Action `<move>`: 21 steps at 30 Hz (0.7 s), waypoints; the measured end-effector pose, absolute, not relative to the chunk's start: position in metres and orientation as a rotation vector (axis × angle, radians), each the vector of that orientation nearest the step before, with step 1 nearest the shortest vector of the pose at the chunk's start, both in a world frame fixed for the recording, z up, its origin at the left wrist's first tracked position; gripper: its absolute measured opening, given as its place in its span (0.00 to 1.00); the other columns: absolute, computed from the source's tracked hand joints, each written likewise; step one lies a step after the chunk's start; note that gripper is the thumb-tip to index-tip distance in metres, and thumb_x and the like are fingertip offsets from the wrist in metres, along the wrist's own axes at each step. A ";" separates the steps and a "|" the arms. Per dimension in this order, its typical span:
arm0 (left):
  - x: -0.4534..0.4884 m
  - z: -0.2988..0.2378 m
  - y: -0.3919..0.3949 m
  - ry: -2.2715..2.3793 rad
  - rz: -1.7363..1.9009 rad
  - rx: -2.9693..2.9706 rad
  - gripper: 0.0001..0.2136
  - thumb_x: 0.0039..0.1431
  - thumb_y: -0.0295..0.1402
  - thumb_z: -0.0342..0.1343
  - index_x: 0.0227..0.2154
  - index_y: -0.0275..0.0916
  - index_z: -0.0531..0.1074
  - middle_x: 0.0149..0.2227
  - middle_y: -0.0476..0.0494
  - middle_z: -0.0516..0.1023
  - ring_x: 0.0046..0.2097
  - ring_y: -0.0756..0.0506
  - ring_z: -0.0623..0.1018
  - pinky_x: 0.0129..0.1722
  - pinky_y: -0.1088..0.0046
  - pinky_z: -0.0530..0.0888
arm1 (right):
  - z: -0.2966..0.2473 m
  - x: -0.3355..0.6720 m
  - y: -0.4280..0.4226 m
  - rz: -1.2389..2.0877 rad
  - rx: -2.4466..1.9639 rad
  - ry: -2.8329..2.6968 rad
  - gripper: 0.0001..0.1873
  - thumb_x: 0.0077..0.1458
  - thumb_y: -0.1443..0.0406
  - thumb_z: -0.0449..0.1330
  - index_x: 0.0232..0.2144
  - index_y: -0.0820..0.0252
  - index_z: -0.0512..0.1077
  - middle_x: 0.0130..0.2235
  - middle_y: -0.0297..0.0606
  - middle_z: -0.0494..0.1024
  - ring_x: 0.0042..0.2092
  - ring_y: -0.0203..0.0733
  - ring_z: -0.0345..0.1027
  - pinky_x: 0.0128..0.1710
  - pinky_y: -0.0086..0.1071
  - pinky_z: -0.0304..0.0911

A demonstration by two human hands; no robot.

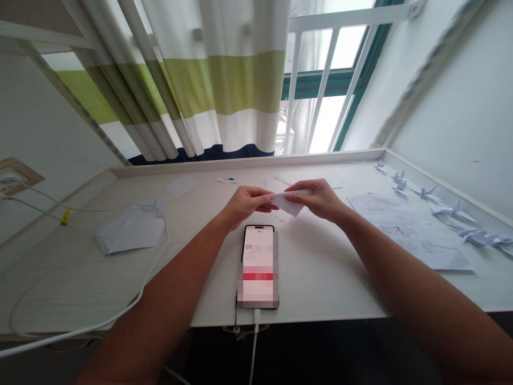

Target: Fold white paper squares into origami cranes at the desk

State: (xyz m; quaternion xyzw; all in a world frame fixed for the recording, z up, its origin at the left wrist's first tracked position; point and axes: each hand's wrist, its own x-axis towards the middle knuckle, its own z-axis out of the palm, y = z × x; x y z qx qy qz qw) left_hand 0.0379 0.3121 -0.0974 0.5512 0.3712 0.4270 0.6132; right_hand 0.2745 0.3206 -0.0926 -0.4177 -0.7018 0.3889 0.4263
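Note:
Both my hands hold a small folded piece of white paper (289,204) just above the pale desk (320,267), beyond a phone. My left hand (246,203) pinches its left edge with thumb and fingers closed. My right hand (316,198) grips its right side, fingers curled over the top. A smartphone (258,266) lies face up with its screen lit, right below my hands near the desk's front edge, with a white cable plugged into its bottom end.
A folded stack of white paper (130,231) lies at the left, ringed by a white cable (160,251). A printed sheet (404,227) lies at the right. Several folded paper cranes (457,211) line the right edge. Scraps lie near the window and curtain (208,80).

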 end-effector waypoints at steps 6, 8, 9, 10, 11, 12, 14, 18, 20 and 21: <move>0.035 -0.099 0.313 0.860 0.897 1.335 0.22 0.59 0.51 0.68 0.38 0.33 0.85 0.38 0.29 0.87 0.41 0.37 0.88 0.43 0.61 0.82 | -0.094 0.273 0.320 0.966 -1.039 -1.735 0.18 0.47 0.50 0.77 0.32 0.57 0.86 0.31 0.39 0.84 0.32 0.43 0.72 0.31 0.38 0.67; 0.034 -0.101 0.314 0.844 0.878 1.378 0.23 0.59 0.52 0.68 0.39 0.33 0.85 0.39 0.29 0.87 0.40 0.38 0.88 0.43 0.62 0.82 | -0.093 0.273 0.320 0.970 -1.037 -1.738 0.18 0.47 0.50 0.77 0.33 0.57 0.86 0.31 0.40 0.84 0.32 0.43 0.72 0.31 0.38 0.67; 0.033 -0.102 0.315 0.834 0.871 1.399 0.23 0.59 0.53 0.68 0.39 0.33 0.84 0.39 0.29 0.87 0.39 0.38 0.88 0.42 0.62 0.82 | -0.092 0.273 0.320 0.974 -1.035 -1.742 0.17 0.47 0.51 0.77 0.33 0.57 0.86 0.31 0.40 0.84 0.32 0.43 0.72 0.31 0.38 0.67; 0.032 -0.102 0.315 0.824 0.861 1.420 0.23 0.59 0.53 0.68 0.40 0.33 0.84 0.38 0.29 0.87 0.39 0.39 0.88 0.42 0.62 0.82 | -0.092 0.273 0.320 0.977 -1.033 -1.745 0.17 0.48 0.51 0.77 0.32 0.57 0.86 0.31 0.40 0.84 0.32 0.42 0.72 0.31 0.38 0.66; 0.032 -0.103 0.316 0.819 0.851 1.438 0.23 0.59 0.53 0.68 0.39 0.33 0.84 0.38 0.29 0.87 0.39 0.39 0.88 0.42 0.63 0.82 | -0.092 0.274 0.320 0.982 -1.032 -1.746 0.16 0.48 0.52 0.77 0.33 0.57 0.86 0.31 0.40 0.84 0.32 0.42 0.72 0.31 0.37 0.66; 0.031 -0.103 0.317 0.816 0.843 1.453 0.23 0.59 0.53 0.68 0.38 0.33 0.84 0.38 0.29 0.87 0.39 0.39 0.88 0.42 0.63 0.82 | -0.091 0.274 0.320 0.990 -1.033 -1.745 0.16 0.48 0.52 0.77 0.33 0.57 0.86 0.31 0.40 0.83 0.32 0.42 0.72 0.30 0.37 0.65; 0.029 -0.102 0.318 0.817 0.821 1.470 0.23 0.59 0.53 0.68 0.37 0.34 0.84 0.37 0.30 0.87 0.39 0.39 0.88 0.41 0.64 0.82 | -0.091 0.274 0.320 1.006 -1.037 -1.747 0.16 0.48 0.53 0.77 0.33 0.57 0.86 0.31 0.40 0.83 0.31 0.41 0.71 0.30 0.37 0.64; 0.027 -0.099 0.317 0.829 0.756 1.488 0.21 0.60 0.51 0.67 0.37 0.34 0.83 0.38 0.30 0.88 0.40 0.39 0.88 0.41 0.64 0.82 | -0.091 0.274 0.320 1.015 -1.051 -1.756 0.16 0.47 0.53 0.77 0.33 0.57 0.86 0.30 0.39 0.82 0.31 0.40 0.70 0.29 0.36 0.63; 0.027 -0.098 0.317 0.845 0.742 1.509 0.19 0.61 0.49 0.68 0.38 0.33 0.83 0.38 0.32 0.88 0.41 0.41 0.87 0.42 0.65 0.82 | -0.090 0.274 0.320 1.026 -1.067 -1.757 0.16 0.46 0.53 0.77 0.33 0.58 0.86 0.31 0.39 0.82 0.31 0.40 0.70 0.29 0.35 0.62; 0.027 -0.097 0.317 0.853 0.741 1.520 0.19 0.62 0.47 0.67 0.38 0.33 0.83 0.38 0.32 0.88 0.41 0.41 0.87 0.42 0.66 0.81 | -0.090 0.274 0.320 1.035 -1.075 -1.756 0.16 0.46 0.54 0.77 0.34 0.58 0.86 0.31 0.39 0.82 0.31 0.40 0.70 0.29 0.35 0.62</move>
